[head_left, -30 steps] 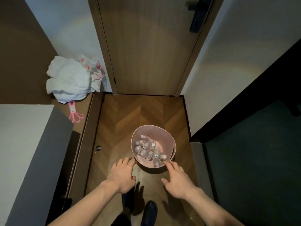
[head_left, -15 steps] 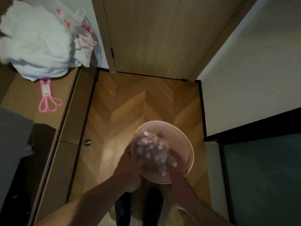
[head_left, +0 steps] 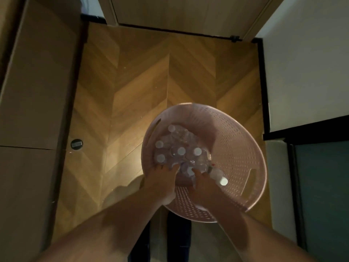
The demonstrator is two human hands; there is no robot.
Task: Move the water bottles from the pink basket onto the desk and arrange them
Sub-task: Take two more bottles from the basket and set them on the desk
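Basket: pink basket point(head_left: 236, 148) sits on the herringbone floor point(head_left: 141, 82) in front of the door point(head_left: 188, 10), just ahead of the person's feet; perforated wall, slot handles at left and right rim.
Bottles: water bottles point(head_left: 181, 151) all inside the basket, clustered toward the near-left side; most stand upright with white caps up, packed touching each other, which keeps them from toppling. One lying bottle point(head_left: 219, 176) points its cap toward the near-right wall.
Left hand: left hand point(head_left: 160, 183) reaches over the near rim, fingers down among the nearest bottles; grip looks curled toward a bottle, but whether it is closed on one cannot be told, fingertips partly hidden.
Right hand: right hand point(head_left: 203, 183) also inside the basket just beside the left, index finger touching a cap near the lying bottle; grip state cannot be told either, blur and dim light.
Why both hands in: likely taking a bottle in each hand to cut trips, judgement only.
Counter: not in view; brown cabinet point(head_left: 34, 82) stands along the left.
Progress: judged as start of task, no bottle out yet.
Risk: tight packing means pulling one bottle may knock neighbours over.
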